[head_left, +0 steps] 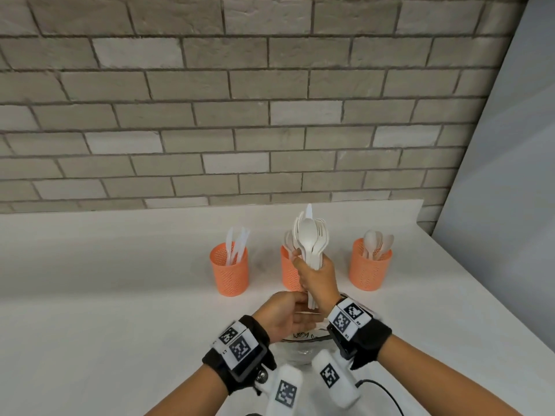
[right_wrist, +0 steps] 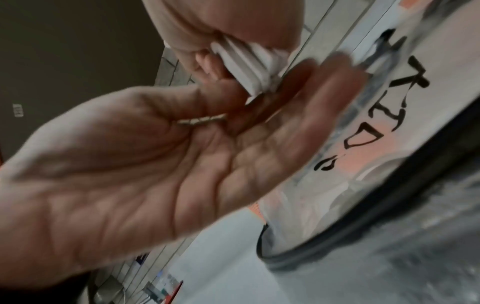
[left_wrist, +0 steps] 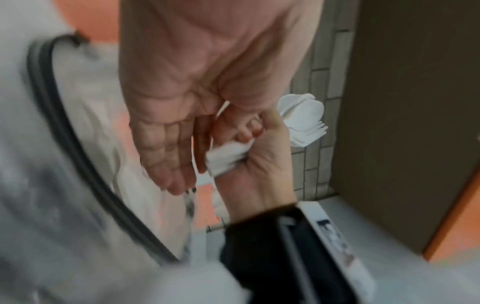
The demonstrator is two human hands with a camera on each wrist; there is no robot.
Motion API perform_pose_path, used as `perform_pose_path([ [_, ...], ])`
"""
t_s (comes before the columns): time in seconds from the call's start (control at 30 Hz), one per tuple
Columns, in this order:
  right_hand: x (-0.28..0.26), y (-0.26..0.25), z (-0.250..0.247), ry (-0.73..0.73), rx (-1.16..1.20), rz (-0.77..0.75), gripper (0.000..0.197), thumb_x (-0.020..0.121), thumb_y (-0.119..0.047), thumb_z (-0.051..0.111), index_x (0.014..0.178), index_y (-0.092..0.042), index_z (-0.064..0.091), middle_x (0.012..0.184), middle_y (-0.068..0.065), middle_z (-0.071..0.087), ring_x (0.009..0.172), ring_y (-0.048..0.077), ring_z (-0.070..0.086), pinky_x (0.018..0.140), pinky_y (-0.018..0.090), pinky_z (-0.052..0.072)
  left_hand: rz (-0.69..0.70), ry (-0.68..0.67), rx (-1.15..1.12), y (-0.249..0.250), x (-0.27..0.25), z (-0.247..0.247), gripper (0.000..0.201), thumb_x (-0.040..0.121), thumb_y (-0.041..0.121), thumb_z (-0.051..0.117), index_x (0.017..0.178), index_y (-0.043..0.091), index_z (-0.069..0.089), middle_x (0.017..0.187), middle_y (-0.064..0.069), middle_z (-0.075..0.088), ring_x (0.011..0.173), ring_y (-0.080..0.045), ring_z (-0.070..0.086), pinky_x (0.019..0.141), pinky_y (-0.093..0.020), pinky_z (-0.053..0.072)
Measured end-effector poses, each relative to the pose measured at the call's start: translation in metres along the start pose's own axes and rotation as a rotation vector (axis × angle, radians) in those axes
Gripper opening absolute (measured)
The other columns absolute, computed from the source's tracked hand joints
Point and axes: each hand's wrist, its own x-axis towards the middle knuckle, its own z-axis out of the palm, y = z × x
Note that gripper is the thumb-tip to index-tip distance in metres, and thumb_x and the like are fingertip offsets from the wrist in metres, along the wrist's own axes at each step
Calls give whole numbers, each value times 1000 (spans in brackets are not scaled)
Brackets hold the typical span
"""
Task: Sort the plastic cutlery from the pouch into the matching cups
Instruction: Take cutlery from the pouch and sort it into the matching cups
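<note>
My right hand [head_left: 315,277] grips a bundle of white plastic cutlery [head_left: 310,235] upright, spoon and fork heads up, in front of the middle orange mesh cup [head_left: 289,276]. My left hand [head_left: 288,307] lies open just below, its straight fingers [right_wrist: 298,107] against the bundle's handle ends [right_wrist: 249,67]. The left cup [head_left: 229,271] holds knives and the right cup [head_left: 370,265] holds spoons. What the middle cup holds is mostly hidden. The clear pouch [head_left: 303,346], with a dark zip edge and black lettering [right_wrist: 389,127], lies under my wrists.
The three cups stand in a row on a white counter [head_left: 120,280] before a grey brick wall [head_left: 240,115]. A pale panel [head_left: 510,175] closes the right side. A black cable [head_left: 387,391] trails near my right forearm.
</note>
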Motion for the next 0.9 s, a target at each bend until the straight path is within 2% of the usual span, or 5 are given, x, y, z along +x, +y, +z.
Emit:
perform_pose_path([
  [0.23, 7, -1, -19, -333, 31, 261, 6, 89, -6, 56, 89, -12, 58, 38, -8, 36, 30, 5, 30, 33, 15, 28, 400, 213, 161, 40, -4, -31, 26, 96, 26, 47, 109, 9, 61, 97, -4, 66, 85, -17, 63, 74, -26, 52],
  [0.37, 6, 3, -17, -346, -120, 194, 14, 90, -3, 56, 82, -13, 59, 43, -5, 36, 30, 4, 31, 32, 15, 30, 529, 346, 236, 75, -3, -36, 33, 90, 38, 54, 104, 10, 63, 94, -3, 66, 82, -17, 64, 71, -27, 50],
  [0.6, 8, 13, -14, -370, -216, 151, 16, 89, -4, 57, 78, -16, 57, 37, -12, 43, 28, 4, 34, 31, 16, 31, 559, 439, 616, 99, 18, -39, 16, 83, 18, 67, 69, 17, 60, 72, -1, 64, 62, -13, 59, 49, -13, 43],
  [0.8, 9, 17, -14, -384, -259, 139, 14, 89, -7, 59, 78, -15, 58, 42, -11, 49, 29, 4, 36, 30, 16, 32, 495, 451, 788, 110, 29, -42, 20, 81, 18, 63, 63, 19, 53, 68, -1, 61, 70, -20, 59, 75, -34, 50],
  [0.9, 10, 17, -15, -389, -250, 138, 12, 90, -10, 59, 78, -14, 57, 38, -11, 44, 29, 4, 35, 31, 16, 31, 539, 492, 696, 124, 30, -44, 20, 86, 16, 57, 68, 16, 49, 78, -7, 64, 67, -19, 61, 67, -31, 48],
])
